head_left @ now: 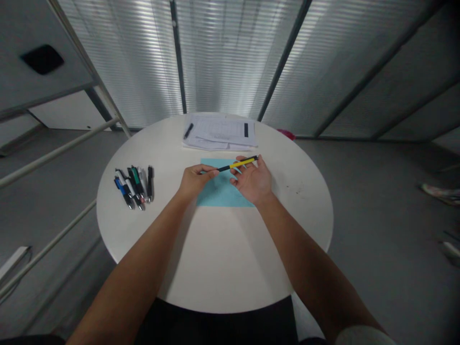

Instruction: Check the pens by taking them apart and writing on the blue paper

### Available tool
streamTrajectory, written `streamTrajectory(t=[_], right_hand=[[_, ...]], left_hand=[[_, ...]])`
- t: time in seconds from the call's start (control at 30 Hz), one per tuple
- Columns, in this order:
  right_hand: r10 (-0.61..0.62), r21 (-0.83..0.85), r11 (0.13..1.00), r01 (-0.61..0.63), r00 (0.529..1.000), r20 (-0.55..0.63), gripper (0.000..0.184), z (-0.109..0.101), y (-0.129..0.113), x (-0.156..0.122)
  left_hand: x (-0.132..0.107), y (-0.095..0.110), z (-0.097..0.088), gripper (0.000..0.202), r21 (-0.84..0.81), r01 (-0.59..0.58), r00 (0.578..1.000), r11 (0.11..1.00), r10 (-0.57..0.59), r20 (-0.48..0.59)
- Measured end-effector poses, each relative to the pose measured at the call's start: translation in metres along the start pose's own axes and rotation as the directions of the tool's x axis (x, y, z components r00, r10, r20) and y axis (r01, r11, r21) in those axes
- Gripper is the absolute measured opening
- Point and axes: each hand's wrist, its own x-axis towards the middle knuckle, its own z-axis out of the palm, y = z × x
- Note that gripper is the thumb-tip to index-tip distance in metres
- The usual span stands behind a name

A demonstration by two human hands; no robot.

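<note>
A yellow and black pen [237, 165] lies across the space between my hands, above a light blue sheet of paper [221, 191]. My left hand [197, 181] pinches the pen's dark end with its fingertips. My right hand [253, 179] grips the yellow part near the other end, between thumb and fingers. Both hands are over the sheet's upper part. To the left, several pens [133, 188] lie side by side on the round white table [230, 258], out of reach of my fingers. Farther ahead is a stack of printed papers [219, 132], with a black pen [188, 131] on it.
Metal rails [53, 153] run along the left of the table. A pink object [285, 134] pokes out behind the far rim. A shoe [440, 194] rests on the grey floor at the right.
</note>
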Motion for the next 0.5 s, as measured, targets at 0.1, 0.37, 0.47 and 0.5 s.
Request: streamTrajectory(t=[0.1,0.37,0.47,0.5], right_hand=[[0.022,0.055,0.998,-0.025,0.998,0.054,0.055,0.003,0.001,-0.002],[-0.022,-0.002,1.0,0.023,0.997,0.069,0.06,0.005,-0.004,-0.004],[-0.066,-0.016,0.998,0.067,0.996,0.063,0.059,0.003,-0.007,-0.005],[-0.072,-0.024,0.997,0.073,0.995,0.062,0.058,0.003,-0.007,-0.005]], left_hand=[[-0.001,-0.001,0.002,0.026,0.151,-0.054,0.998,0.987,0.055,0.0],[0.001,-0.006,-0.008,0.029,0.525,-0.335,0.94,0.783,0.315,0.13],[0.004,-0.009,-0.015,0.036,0.721,-0.196,0.969,0.664,0.243,0.039],[0.005,-0.01,-0.017,0.036,0.772,-0.151,0.977,0.618,0.212,0.022]])
